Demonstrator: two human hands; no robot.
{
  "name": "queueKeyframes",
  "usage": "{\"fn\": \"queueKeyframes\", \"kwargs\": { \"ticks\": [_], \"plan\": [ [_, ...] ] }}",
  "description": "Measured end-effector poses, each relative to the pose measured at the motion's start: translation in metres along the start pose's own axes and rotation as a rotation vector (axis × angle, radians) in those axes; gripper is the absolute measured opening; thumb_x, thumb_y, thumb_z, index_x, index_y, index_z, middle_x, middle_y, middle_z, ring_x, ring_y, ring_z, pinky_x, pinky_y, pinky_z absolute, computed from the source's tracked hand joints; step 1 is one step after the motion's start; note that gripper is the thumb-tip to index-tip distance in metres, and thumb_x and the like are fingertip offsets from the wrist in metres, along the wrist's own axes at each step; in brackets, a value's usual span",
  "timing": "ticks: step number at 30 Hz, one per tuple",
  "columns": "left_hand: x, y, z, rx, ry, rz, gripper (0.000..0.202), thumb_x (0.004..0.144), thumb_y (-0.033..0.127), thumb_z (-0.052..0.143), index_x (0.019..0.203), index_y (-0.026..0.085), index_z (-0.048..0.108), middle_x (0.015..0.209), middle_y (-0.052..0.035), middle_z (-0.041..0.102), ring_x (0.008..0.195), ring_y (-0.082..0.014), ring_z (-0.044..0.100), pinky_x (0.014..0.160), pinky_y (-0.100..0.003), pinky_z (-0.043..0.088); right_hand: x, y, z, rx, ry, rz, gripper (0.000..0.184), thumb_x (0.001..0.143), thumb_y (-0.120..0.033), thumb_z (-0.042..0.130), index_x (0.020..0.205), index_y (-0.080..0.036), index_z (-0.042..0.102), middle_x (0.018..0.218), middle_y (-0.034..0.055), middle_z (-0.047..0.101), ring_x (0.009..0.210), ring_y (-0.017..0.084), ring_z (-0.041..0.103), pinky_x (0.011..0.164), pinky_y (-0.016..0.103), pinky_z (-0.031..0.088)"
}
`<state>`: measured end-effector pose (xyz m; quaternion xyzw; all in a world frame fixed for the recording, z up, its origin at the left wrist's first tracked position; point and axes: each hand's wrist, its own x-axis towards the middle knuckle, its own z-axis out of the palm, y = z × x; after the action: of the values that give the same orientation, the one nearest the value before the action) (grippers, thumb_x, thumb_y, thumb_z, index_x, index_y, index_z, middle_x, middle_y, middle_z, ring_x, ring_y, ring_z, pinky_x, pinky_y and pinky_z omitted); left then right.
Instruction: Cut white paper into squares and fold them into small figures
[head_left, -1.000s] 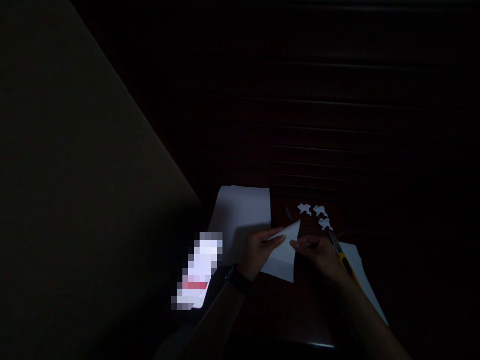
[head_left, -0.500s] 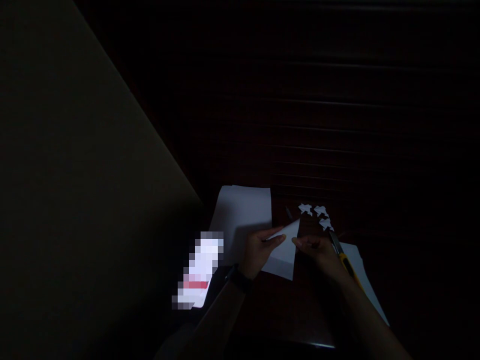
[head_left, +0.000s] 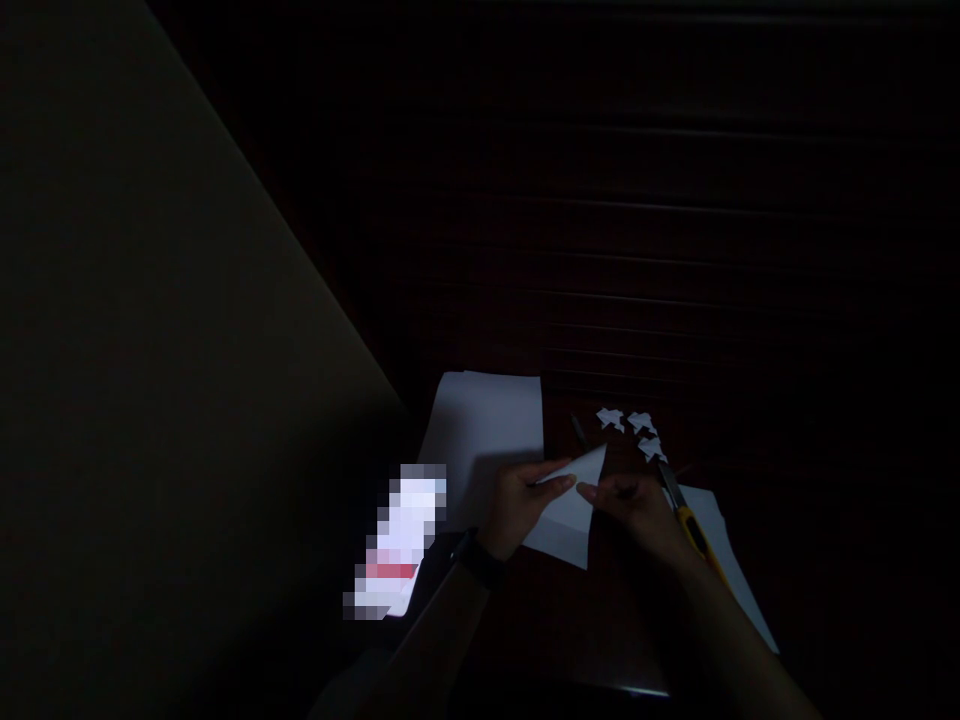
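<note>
Between my hands is a sheet of white paper (head_left: 568, 528) with its top folded over to a pointed corner. My left hand (head_left: 521, 505), with a dark watch (head_left: 481, 560) at the wrist, is closed on the paper's left side, thumb on the front. My right hand (head_left: 637, 508) pinches the right side, its thumb close to the left thumb. Beyond the hands lie three small folded paper pieces (head_left: 610, 419) and a dark pen-like stick (head_left: 577, 429). A yellow utility knife (head_left: 694, 530) lies beside my right forearm, which partly hides it.
White sheets (head_left: 487, 415) lie flat at the left on the dark table (head_left: 570, 640). More white paper (head_left: 731, 550) is under the knife at the right. A lit phone-like screen (head_left: 405, 530), blurred, stands at the lower left near a pale wall (head_left: 187, 350). The room is dim.
The paper's pointed corner has shifted slightly right and down. My right thumb has moved left, further onto the paper and nearer my left thumb.
</note>
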<state>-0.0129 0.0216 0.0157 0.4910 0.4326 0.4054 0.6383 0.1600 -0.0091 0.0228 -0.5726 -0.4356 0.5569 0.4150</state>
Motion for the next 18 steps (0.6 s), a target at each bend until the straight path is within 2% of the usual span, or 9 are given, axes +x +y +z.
{"fn": "queueKeyframes", "kwargs": {
  "ticks": [9, 18],
  "plan": [
    [-0.0015, 0.0060, -0.0003, -0.007, 0.040, 0.018, 0.039, 0.070, 0.038, 0.067, 0.100, 0.014, 0.068, 0.093, -0.0092, 0.070, 0.078, -0.0223, 0.065, 0.065, -0.028, 0.051, -0.0019, 0.0004, 0.0015, -0.035, 0.065, -0.013, 0.026, 0.065, -0.042, 0.071, 0.063, -0.016, 0.066, 0.061, 0.0016, 0.065, 0.054, 0.014, 0.054, 0.050, 0.024, 0.038],
    [-0.0011, 0.0053, -0.0014, -0.124, 0.015, 0.000, 0.035, 0.072, 0.034, 0.066, 0.100, 0.013, 0.067, 0.093, -0.0098, 0.070, 0.079, -0.0202, 0.064, 0.069, -0.028, 0.049, -0.0027, -0.0031, 0.0021, -0.068, 0.033, -0.030, 0.027, 0.066, -0.042, 0.070, 0.065, -0.015, 0.068, 0.064, 0.0031, 0.066, 0.055, 0.015, 0.055, 0.050, 0.025, 0.040]
  ]
}}
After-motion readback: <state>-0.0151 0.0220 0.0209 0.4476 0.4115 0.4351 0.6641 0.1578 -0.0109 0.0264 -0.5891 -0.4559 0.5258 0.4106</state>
